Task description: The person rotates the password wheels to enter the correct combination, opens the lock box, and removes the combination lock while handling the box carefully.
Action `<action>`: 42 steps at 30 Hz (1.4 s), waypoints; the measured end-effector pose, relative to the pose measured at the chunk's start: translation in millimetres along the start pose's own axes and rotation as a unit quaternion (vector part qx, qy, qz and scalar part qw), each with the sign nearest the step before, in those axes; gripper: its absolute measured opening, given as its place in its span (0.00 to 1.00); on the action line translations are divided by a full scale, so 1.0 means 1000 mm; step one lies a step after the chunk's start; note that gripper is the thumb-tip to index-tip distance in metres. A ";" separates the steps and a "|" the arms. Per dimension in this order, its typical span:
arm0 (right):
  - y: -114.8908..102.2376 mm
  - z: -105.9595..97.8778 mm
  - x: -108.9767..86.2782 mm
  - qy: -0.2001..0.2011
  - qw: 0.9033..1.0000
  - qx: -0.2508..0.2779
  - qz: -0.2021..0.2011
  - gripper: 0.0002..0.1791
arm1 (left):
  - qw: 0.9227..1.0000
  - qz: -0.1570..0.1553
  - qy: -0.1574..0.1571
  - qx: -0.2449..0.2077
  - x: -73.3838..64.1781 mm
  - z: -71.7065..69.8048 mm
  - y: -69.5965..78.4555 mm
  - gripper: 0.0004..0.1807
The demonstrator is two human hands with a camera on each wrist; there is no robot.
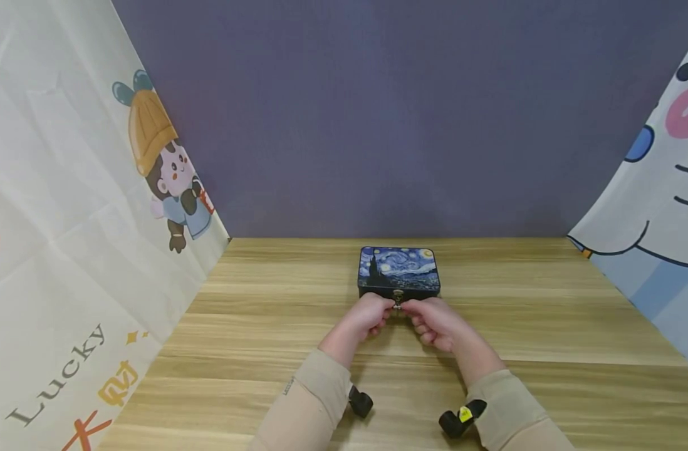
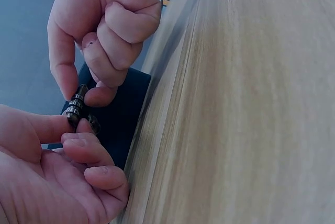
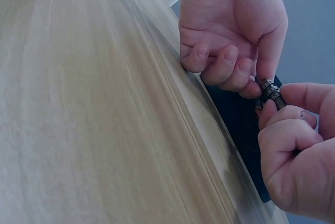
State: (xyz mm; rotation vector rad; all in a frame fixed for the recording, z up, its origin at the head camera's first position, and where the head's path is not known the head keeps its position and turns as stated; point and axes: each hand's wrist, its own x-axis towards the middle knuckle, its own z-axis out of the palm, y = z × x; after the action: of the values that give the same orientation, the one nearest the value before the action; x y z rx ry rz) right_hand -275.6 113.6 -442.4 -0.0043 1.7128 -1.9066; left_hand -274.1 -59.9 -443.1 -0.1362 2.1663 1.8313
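Observation:
A dark box (image 1: pixel 397 268) with a swirling night-sky painting on its lid sits on the wooden table, lid down. At its front hangs a small bronze combination padlock (image 2: pixel 76 103) with ridged number rings, below the metal clasp (image 1: pixel 398 294). My left hand (image 1: pixel 371 314) pinches one end of the padlock between thumb and forefinger. From the other side, my right hand (image 1: pixel 437 322) pinches the opposite end, its remaining fingers curled into the palm. Both wrist views show the padlock lying between the two sets of fingertips, close against the box front.
The wood-grain table (image 1: pixel 254 326) reaches back to a plain dark blue-grey panel (image 1: pixel 389 119). Printed cartoon sheets stand at the left (image 1: pixel 56 207) and right (image 1: pixel 665 207) sides. Each sleeved wrist carries a small black camera.

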 end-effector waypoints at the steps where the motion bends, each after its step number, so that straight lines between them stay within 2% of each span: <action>1: 0.000 0.000 0.000 0.001 1.000 -0.002 -0.002 0.11 | 1.000 -0.001 -0.001 0.000 0.000 0.000 0.000 0.18; 24: 0.002 0.001 0.002 0.010 1.000 -0.008 -0.001 0.12 | 1.000 -0.007 -0.001 0.002 0.000 -0.001 0.001 0.17; 36: 0.002 -0.004 0.003 0.017 1.000 0.006 0.013 0.18 | 1.000 0.001 -0.003 -0.003 0.000 0.000 0.000 0.18; 42: 0.001 -0.004 0.002 0.012 1.000 0.008 0.008 0.19 | 1.000 -0.008 -0.004 -0.001 0.000 -0.001 0.001 0.17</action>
State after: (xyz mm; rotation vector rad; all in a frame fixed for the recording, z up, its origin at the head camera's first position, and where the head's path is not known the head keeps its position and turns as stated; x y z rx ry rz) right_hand -278.1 116.3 -445.0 0.0380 1.7078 -1.9154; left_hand -274.2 -60.1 -441.5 -0.1467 2.1513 1.8228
